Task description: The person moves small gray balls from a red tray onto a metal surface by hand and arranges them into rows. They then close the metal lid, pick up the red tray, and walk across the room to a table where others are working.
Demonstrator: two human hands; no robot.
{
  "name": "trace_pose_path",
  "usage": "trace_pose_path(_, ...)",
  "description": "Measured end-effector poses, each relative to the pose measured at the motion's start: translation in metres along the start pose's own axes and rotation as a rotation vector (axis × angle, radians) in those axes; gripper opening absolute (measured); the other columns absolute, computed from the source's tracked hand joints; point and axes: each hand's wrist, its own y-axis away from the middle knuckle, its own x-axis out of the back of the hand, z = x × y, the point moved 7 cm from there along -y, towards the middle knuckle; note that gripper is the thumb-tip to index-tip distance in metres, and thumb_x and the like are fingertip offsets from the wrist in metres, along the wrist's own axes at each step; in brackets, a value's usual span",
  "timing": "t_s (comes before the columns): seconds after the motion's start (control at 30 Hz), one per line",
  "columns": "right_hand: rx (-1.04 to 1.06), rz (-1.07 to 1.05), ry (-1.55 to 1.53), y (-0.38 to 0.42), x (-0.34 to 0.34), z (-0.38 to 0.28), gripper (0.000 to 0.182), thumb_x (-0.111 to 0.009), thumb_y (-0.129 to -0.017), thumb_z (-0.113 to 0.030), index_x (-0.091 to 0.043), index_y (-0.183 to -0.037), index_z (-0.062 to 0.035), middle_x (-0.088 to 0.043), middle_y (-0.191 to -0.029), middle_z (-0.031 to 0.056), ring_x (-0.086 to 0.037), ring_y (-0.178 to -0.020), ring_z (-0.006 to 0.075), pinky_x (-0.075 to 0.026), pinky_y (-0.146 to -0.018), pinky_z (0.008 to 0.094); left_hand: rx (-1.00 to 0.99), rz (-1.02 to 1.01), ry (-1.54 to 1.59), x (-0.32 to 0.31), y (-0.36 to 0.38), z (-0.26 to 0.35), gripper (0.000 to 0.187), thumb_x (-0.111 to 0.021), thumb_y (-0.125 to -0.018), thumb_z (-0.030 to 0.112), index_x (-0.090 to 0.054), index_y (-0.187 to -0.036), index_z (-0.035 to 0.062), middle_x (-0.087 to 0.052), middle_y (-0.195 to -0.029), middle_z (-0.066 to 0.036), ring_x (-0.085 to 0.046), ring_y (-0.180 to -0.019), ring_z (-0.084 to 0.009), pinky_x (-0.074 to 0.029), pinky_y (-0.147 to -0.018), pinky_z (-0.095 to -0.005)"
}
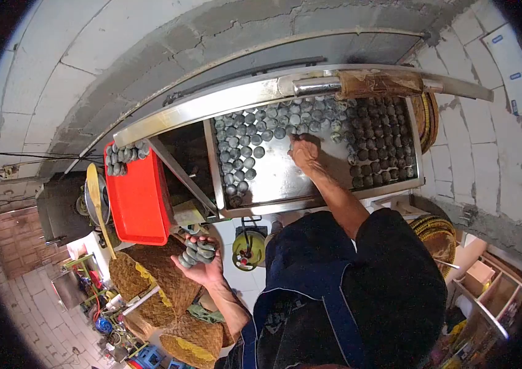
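Dark round pieces (199, 249) are cradled in the left hand (210, 270), with more spread across the tray (279, 181) beneath the right hand (305, 152), whose grip cannot be told.

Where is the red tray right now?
In the head view, the red tray sits left of the wide metal tray, just beyond the left hand, with dark pieces at its far end.

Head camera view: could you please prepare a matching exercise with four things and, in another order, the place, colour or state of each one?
1. left hand
2. right hand
3. tray
4. metal pan

A. red, with grouped dark pieces at one end
B. reaching over the metal pan
C. holding several dark pieces
D. silver-coloured where bare

Pairs: 1-C; 2-B; 3-A; 4-D
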Motion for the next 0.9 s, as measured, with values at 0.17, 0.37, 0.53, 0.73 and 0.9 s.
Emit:
trace_pose_path(0.17,-0.072,-0.253,-0.069,-0.005,-0.014,-0.002,0.059,-0.080,-0.072,-0.029,-0.061,-0.124,-0.0083,-0.068,-0.094,0.0197,-0.067,-0.089,0.0346,-0.053,-0.077,0.0425,0.023,-0.008,-0.025,-0.010,-0.001,-0.009,0.063,-0.050,-0.088,0.062,-0.052,-0.113,0.0035,-0.057,-0.099,-0.010,-0.051,-0.098,-0.0269,-0.040,-0.094,-0.0438)
trace_pose_path(0.37,0.072,-0.006,-0.307,-0.008,0.003,-0.039,0.046,-0.079,-0.072,-0.025,-0.066,-0.111,-0.0036,-0.068,-0.099,0.0221,-0.065,-0.095,0.0397,-0.051,-0.080,0.0463,0.081,-0.022,-0.062,-0.009,-0.010,-0.028,0.073,-0.049,-0.086,0.069,-0.054,-0.114,0.0015,-0.058,-0.101,-0.013,-0.052,-0.100,-0.0295,-0.038,-0.094,-0.0448)
trace_pose_path(0.53,-0.082,-0.192,-0.330,-0.012,-0.018,-0.046,0.039,-0.075,-0.077,-0.025,-0.067,-0.111,-0.0061,-0.067,-0.097,0.0224,-0.064,-0.093,0.0408,-0.051,-0.078,0.0474,0.099,0.039,-0.056,-0.009,-0.022,-0.050,0.073,-0.053,-0.086,0.066,-0.056,-0.112,-0.0011,-0.059,-0.103,-0.017,-0.054,-0.103,-0.0311,-0.040,-0.097,-0.0476)
trace_pose_path(0.73,-0.044,-0.167,-0.284,-0.005,-0.016,-0.056,0.035,-0.072,-0.081,-0.028,-0.065,-0.108,-0.0086,-0.067,-0.091,0.0217,-0.065,-0.089,0.0394,-0.050,-0.076,0.0477,0.179,0.120,-0.100,0.012,-0.053,-0.072,0.067,-0.055,-0.086,0.063,-0.058,-0.107,-0.0008,-0.061,-0.099,-0.017,-0.056,-0.102,-0.0306,-0.042,-0.097,-0.0506)
trace_pose_path(0.9,0.085,-0.149,-0.216,0.003,-0.006,-0.089,0.033,-0.071,-0.082,-0.032,-0.063,-0.104,-0.0090,-0.068,-0.092,0.0142,-0.065,-0.092,0.0356,-0.049,-0.076,0.0468,0.217,0.053,-0.054,0.018,-0.073,-0.087,0.064,-0.053,-0.088,0.062,-0.059,-0.096,-0.0016,-0.060,-0.097,-0.017,-0.054,-0.096,-0.0317,-0.043,-0.094,-0.0476)
